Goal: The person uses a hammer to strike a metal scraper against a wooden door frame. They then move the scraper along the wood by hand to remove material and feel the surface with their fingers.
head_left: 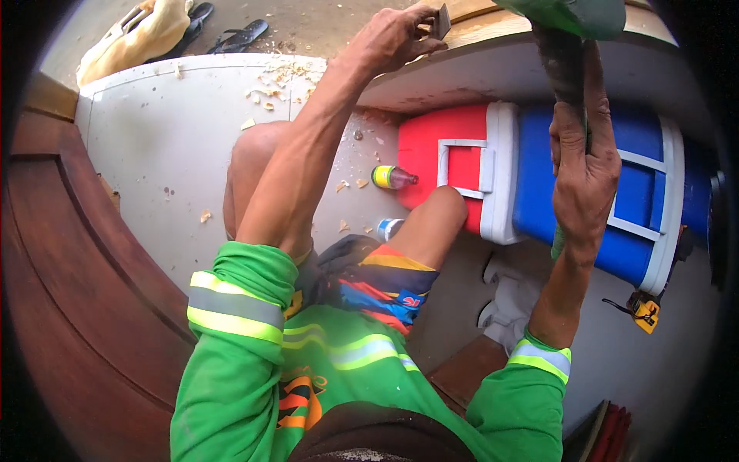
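Small dark flat pc. (442, 21) is pinched btwn thumb & fingertips of L hand (396, 38), at edge of pale wood (493, 29). Green tool (562, 65) w/ bulky rounded head is gripped by shaft in R hand (585, 173), fingers wrapped. Thin curled shavings (286, 75) are strewn on smooth grey floor (154, 138).

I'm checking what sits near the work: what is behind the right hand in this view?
Behind the right hand is the blue cooler, its body showing on both sides. Whatever part the hand and the green tool cover cannot be seen.
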`<state>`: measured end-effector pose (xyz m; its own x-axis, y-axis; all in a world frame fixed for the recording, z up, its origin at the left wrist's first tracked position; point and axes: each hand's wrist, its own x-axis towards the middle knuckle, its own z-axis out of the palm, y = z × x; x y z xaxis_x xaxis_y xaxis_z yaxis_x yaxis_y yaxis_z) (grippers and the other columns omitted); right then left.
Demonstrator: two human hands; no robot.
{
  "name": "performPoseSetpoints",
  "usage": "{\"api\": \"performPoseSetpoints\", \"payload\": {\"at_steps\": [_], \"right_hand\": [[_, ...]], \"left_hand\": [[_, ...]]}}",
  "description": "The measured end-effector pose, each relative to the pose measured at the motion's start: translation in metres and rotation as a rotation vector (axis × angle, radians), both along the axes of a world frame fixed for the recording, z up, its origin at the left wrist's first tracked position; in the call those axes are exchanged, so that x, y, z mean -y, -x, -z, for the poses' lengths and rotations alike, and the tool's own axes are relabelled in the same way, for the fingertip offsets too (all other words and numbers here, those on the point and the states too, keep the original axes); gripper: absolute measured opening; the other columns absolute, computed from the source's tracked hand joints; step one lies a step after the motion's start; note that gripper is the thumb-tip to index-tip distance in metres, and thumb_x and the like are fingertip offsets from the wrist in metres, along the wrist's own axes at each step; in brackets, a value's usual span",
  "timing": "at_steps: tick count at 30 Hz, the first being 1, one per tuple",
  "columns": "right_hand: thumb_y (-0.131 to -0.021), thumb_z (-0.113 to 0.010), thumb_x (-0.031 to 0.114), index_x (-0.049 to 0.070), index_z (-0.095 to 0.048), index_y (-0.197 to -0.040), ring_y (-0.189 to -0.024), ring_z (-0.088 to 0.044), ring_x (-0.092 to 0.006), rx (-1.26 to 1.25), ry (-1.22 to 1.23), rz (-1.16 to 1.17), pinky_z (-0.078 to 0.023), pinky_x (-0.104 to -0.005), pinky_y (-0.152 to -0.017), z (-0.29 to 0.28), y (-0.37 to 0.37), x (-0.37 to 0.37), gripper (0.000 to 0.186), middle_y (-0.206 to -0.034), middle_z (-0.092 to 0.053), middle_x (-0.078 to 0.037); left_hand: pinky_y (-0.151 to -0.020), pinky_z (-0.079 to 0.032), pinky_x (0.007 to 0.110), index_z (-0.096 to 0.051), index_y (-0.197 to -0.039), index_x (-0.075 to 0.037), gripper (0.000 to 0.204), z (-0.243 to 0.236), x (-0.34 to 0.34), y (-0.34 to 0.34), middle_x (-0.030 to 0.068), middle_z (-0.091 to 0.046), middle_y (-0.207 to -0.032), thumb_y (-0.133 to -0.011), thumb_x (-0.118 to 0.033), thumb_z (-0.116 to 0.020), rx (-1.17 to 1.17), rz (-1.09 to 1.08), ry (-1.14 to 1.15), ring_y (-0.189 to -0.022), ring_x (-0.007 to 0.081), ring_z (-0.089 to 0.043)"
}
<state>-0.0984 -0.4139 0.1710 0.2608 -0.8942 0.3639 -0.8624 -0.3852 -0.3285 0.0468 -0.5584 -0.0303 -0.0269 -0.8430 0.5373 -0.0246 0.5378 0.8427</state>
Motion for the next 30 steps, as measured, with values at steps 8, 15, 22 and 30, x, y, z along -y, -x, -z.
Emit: {"api": "performPoseSetpoints", "payload": {"at_steps": [8, 15, 22, 30], "right_hand": [[-0.1, -0.05, 0.015, 0.019, -0.038, -0.149, -0.128, -0.051, -0.0227, -0.331, -0.02, -0.267, -0.04, -0.0342, -0.105, 0.006, -0.014, 0.035, 0.051, -0.145, -0.049, -0.007], [-0.1, -0.052, 0.018, 0.02, -0.038, -0.149, -0.097, -0.059, -0.0142, -0.25, -0.041, -0.202, -0.047, -0.026, -0.086, 0.016, -0.003, 0.032, 0.051, -0.136, -0.057, -0.003], [-0.099, -0.052, 0.014, 0.015, -0.044, -0.146, -0.131, -0.048, -0.0221, 0.09, -0.197, 0.048, -0.049, -0.0313, -0.096, -0.005, -0.016, 0.017, 0.048, -0.138, -0.057, -0.008], [-0.098, -0.052, 0.015, 0.019, -0.044, -0.145, -0.123, -0.055, -0.0323, -0.156, -0.1, -0.069, -0.043, -0.0384, -0.102, -0.005, -0.012, 0.026, 0.048, -0.132, -0.058, -0.019]], "left_hand": [[-0.079, -0.056, 0.04, -0.064, -0.112, -0.006, 0.041, 0.016, 0.002, 0.005, 0.0173, -0.072, -0.097, -0.082, -0.032, -0.075, -0.065, -0.097, 0.059, -0.091, 0.0337, -0.07], [-0.078, -0.056, 0.04, -0.062, -0.111, -0.002, 0.034, 0.006, 0.005, -0.002, 0.0216, -0.07, -0.101, -0.084, -0.02, -0.073, 0.002, 0.008, 0.013, -0.097, 0.0327, -0.07], [-0.077, -0.055, 0.044, -0.063, -0.108, -0.006, 0.032, -0.006, -0.001, -0.004, 0.0226, -0.07, -0.097, -0.085, -0.026, -0.072, 0.118, -0.059, -0.005, -0.093, 0.0375, -0.069], [-0.081, -0.057, 0.039, -0.065, -0.114, -0.005, 0.04, 0.016, 0.016, 0.007, 0.0175, -0.072, -0.099, -0.085, -0.03, -0.072, 0.239, -0.132, -0.031, -0.093, 0.0313, -0.07]]}}
